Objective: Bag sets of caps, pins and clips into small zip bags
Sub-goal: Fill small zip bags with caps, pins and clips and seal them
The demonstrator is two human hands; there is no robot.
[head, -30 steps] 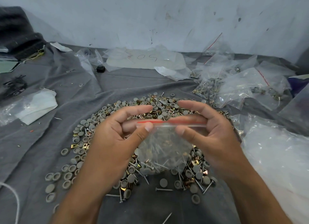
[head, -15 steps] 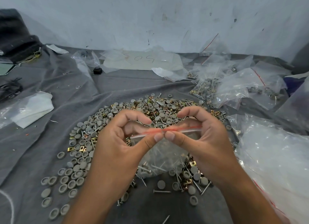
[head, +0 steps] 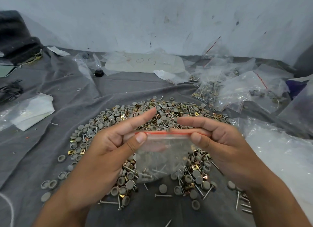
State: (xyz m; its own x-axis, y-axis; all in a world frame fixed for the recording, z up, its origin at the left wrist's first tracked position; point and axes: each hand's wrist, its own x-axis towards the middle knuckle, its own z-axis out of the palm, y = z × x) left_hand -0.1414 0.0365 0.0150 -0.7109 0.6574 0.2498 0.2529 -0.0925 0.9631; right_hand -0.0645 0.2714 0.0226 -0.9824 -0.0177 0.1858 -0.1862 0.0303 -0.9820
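I see both hands up over the pile, sharing one small zip bag (head: 162, 152). Left hand (head: 108, 152) pinches the bag's left top corner between thumb and middle fingers, index finger sticking out straight toward the far side. Right hand (head: 218, 142) pinches the right end of the red zip strip (head: 169, 133), thumb on the near face, fingers curled behind. Strip runs level between the two thumbs; I can't tell if it's fully sealed.

Bag contents: pins and a few grey caps settled at the bottom, seen through the clear plastic. Clips inside, can't confirm.

Under the bag, a loose pile (head: 152, 118) of grey caps, brass-coloured clips and steel pins is spread on a grey cloth (head: 50, 142), thinning out to stray caps on the near left and stray pins on the near right.

Far right: a heap of filled bags (head: 220, 89), each showing pins, caps and clips, red strips visible on some. Near right: a big clear plastic sheet or sack (head: 279, 150), contents unclear. Far centre: a flat clear bag with handwriting (head: 144, 64). Left: a clear bag holding something white and folded (head: 28, 113). A small black object (head: 98, 73) sits far left of centre.
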